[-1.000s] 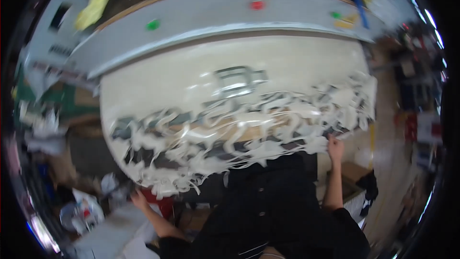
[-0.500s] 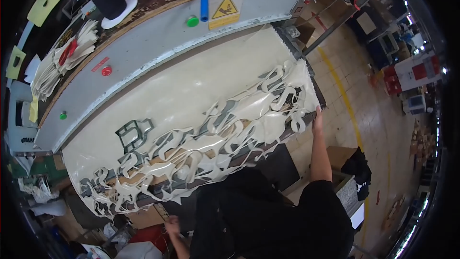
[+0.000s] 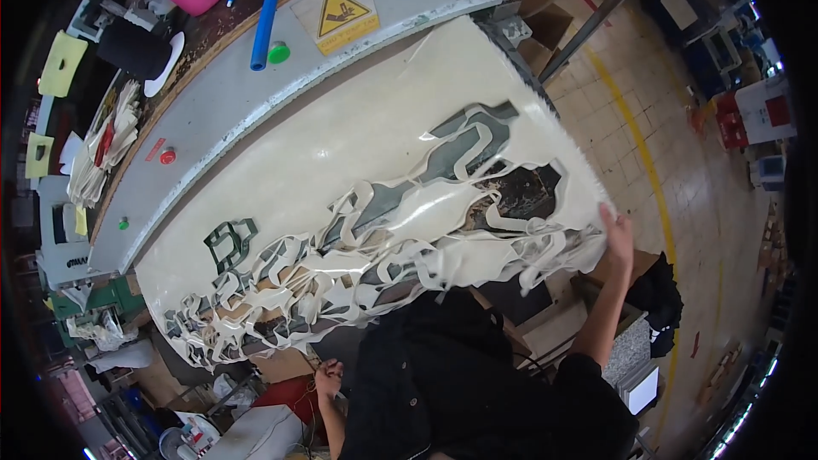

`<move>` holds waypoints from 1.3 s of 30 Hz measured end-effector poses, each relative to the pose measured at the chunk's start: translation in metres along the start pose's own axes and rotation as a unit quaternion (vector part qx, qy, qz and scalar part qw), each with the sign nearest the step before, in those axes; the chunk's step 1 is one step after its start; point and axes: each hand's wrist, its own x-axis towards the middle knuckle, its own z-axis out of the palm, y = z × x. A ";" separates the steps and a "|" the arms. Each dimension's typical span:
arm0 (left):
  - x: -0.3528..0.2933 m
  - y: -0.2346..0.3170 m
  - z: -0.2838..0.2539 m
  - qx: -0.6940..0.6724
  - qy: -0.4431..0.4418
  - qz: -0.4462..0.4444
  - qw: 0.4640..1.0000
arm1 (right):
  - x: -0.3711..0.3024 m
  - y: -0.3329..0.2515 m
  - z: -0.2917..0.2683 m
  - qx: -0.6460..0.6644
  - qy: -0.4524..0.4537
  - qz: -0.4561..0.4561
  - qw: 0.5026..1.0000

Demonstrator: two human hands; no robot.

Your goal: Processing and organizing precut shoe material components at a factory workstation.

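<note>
Expect the cream sheet point(image 3: 366, 149) at your twelve o'clock to be floppy and tearable, so favour the solid edge your right grip point(image 3: 617, 234) pinches at three o'clock; your left grip's point(image 3: 329, 376) state I cannot tell

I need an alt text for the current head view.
A person's right hand holds the edge of a large cream sheet full of ragged cut-outs, in front of a grey machine beam. The left hand is apart from it. A dark green frame lies on the sheet.
</note>
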 end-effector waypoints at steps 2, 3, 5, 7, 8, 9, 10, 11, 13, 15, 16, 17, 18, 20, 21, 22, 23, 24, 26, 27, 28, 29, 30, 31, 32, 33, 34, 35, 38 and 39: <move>-0.009 0.002 0.005 0.036 0.042 0.009 0.998 | 0.022 0.056 -0.020 -0.483 0.096 -0.103 0.864; -0.016 0.017 0.000 0.119 0.117 0.033 0.985 | 0.025 0.083 -0.018 -0.505 0.165 -0.267 0.804; -0.026 0.068 -0.002 0.180 0.277 0.083 0.940 | 0.009 0.073 0.038 -0.438 0.123 -0.286 0.844; -0.020 0.117 -0.006 0.133 0.394 0.159 0.896 | -0.028 0.054 0.117 -0.326 0.009 -0.305 0.895; -0.014 0.150 -0.007 0.110 0.428 0.204 0.874 | -0.046 0.051 0.152 -0.284 -0.076 -0.310 0.904; -0.009 0.181 -0.006 0.129 0.423 0.215 0.871 | -0.055 0.058 0.178 -0.321 -0.154 -0.342 0.870; 0.000 0.207 -0.005 0.148 0.417 0.225 0.868 | -0.063 0.066 0.202 -0.353 -0.231 -0.373 0.826; 0.014 0.228 0.002 0.176 0.388 0.292 0.856 | -0.074 0.069 0.226 -0.388 -0.256 -0.380 0.800; 0.036 0.266 0.017 0.258 0.301 0.352 0.848 | -0.089 0.075 0.261 -0.420 -0.290 -0.391 0.766; 0.040 0.282 0.026 0.311 0.246 0.344 0.851 | -0.097 0.076 0.276 -0.576 -0.281 -0.381 0.666; 0.041 0.285 0.029 0.314 0.230 0.370 0.843 | -0.094 0.078 0.277 -0.575 -0.283 -0.385 0.664; 0.041 0.286 0.029 0.316 0.215 0.396 0.835 | -0.087 0.081 0.273 -0.596 -0.303 -0.360 0.651; 0.043 0.283 0.025 0.312 0.219 0.396 0.835 | -0.078 0.082 0.269 -0.616 -0.321 -0.334 0.637; 0.038 0.267 0.012 0.258 0.014 0.229 0.938 | -0.075 0.071 0.259 -0.620 -0.338 -0.313 0.636; 0.031 0.258 0.013 0.214 0.110 0.343 0.908 | -0.075 0.064 0.253 -0.623 -0.351 -0.290 0.637; 0.025 0.257 0.007 0.214 0.110 0.345 0.907 | -0.073 0.060 0.247 -0.622 -0.349 -0.291 0.638; 0.018 0.256 -0.001 0.146 0.127 0.312 0.930 | -0.071 0.056 0.241 -0.623 -0.385 -0.256 0.631; 0.012 0.259 -0.007 0.075 0.143 0.276 0.948 | -0.073 0.049 0.237 -0.623 -0.421 -0.220 0.621; 0.010 0.270 -0.017 0.063 0.128 0.257 0.956 | -0.085 0.044 0.245 -0.600 -0.373 -0.292 0.645; 0.010 0.292 -0.016 0.156 0.199 0.329 0.910 | -0.089 0.040 0.259 -0.542 -0.339 -0.305 0.706; 0.012 0.306 -0.015 0.246 0.268 0.393 0.845 | -0.095 0.041 0.274 -0.477 -0.306 -0.317 0.760; 0.028 0.310 -0.014 0.227 0.230 0.378 0.868 | -0.102 0.045 0.293 -0.440 -0.310 -0.351 0.766; 0.043 0.319 -0.006 0.201 0.221 0.405 0.864 | -0.110 0.049 0.316 -0.401 -0.316 -0.385 0.768; 0.059 0.334 0.008 0.176 0.206 0.435 0.859 | -0.111 0.060 0.340 -0.374 -0.351 -0.419 0.749; 0.068 0.353 0.021 0.199 0.189 0.445 0.852 | -0.112 0.070 0.364 -0.343 -0.386 -0.450 0.728; 0.077 0.373 0.038 0.220 0.170 0.458 0.844 | -0.113 0.079 0.385 -0.370 -0.389 -0.501 0.679; 0.086 0.386 0.051 0.241 0.148 0.478 0.831 | -0.119 0.083 0.399 -0.391 -0.393 -0.550 0.624; 0.094 0.388 0.059 0.263 0.129 0.496 0.817 | -0.128 0.083 0.404 -0.389 -0.392 -0.553 0.624; 0.107 0.374 0.070 0.342 0.073 0.491 0.798 | -0.137 0.080 0.414 -0.534 -0.471 -0.432 0.553; 0.108 0.368 0.071 0.317 0.065 0.527 0.786 | -0.136 0.081 0.410 -0.560 -0.504 -0.346 0.559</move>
